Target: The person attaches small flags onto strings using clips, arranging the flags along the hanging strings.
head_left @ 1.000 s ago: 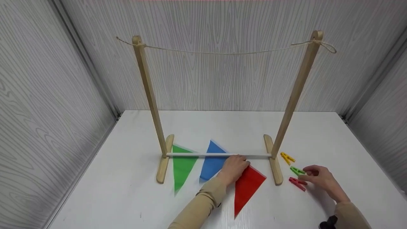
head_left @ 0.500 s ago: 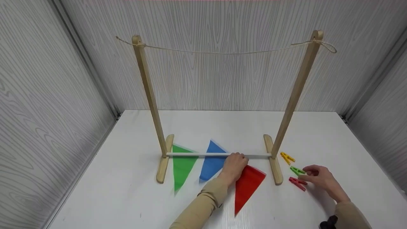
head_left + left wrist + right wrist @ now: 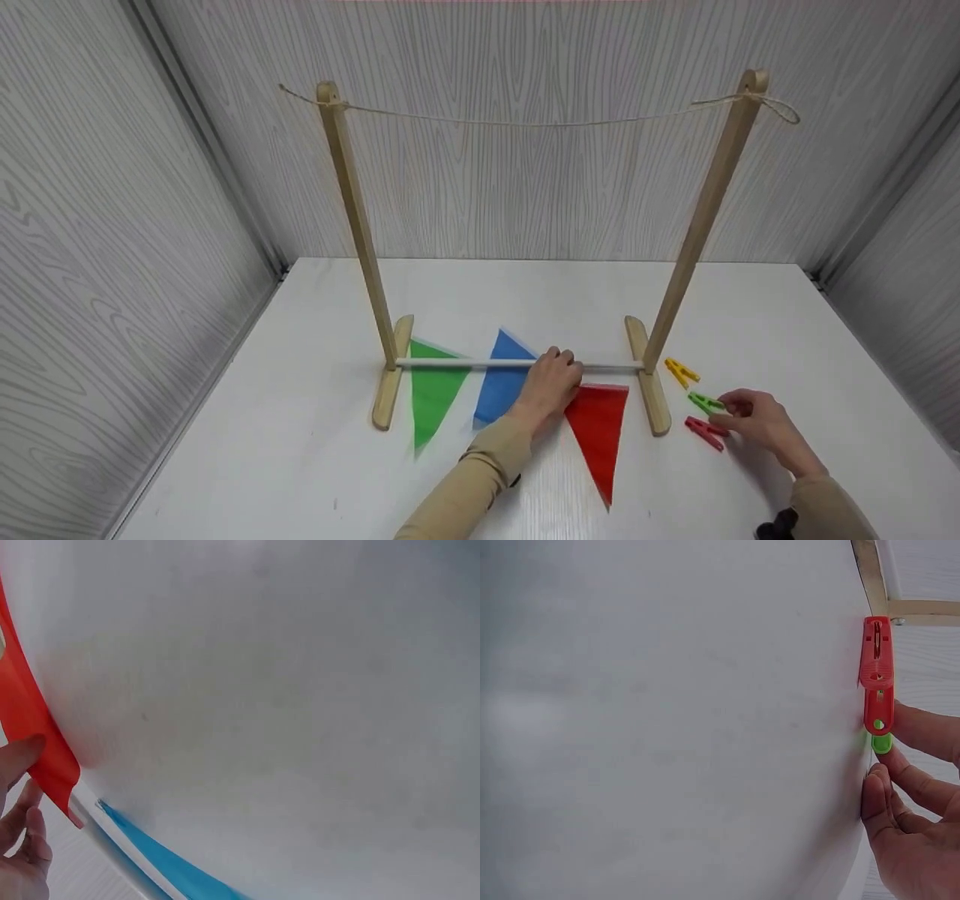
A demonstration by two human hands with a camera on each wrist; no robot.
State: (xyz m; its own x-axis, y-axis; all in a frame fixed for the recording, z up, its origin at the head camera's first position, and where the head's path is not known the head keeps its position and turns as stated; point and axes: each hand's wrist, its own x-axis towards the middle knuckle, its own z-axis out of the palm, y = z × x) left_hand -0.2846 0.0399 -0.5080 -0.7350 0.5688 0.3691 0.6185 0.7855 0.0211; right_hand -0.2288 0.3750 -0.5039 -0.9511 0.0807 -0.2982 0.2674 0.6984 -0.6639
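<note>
From the head camera, the left hand (image 3: 553, 380) sits low in the middle of the frame, its fingers curled on the top corner of the red flag (image 3: 600, 431), just below the white rod (image 3: 465, 363). The flag lies on the white table (image 3: 300, 420) with its tip pointing toward the bottom edge. Left of it lie the blue flag (image 3: 499, 379) and the green flag (image 3: 433, 390), inside the wooden frame (image 3: 352, 202), which carries a string (image 3: 540, 122) across the top. At lower right, the right hand (image 3: 759, 420) rests with bent fingers at the green clip (image 3: 703, 403) and red clip (image 3: 703, 433); the yellow clip (image 3: 680, 370) lies just above them.

In the left wrist view, fingertips (image 3: 19, 757) at the left edge pinch the red flag (image 3: 34, 735).

In the right wrist view, fingers (image 3: 919, 780) at lower right touch the red clip (image 3: 877, 671) and green clip (image 3: 883, 742); whether they grip either, I cannot tell.
</note>
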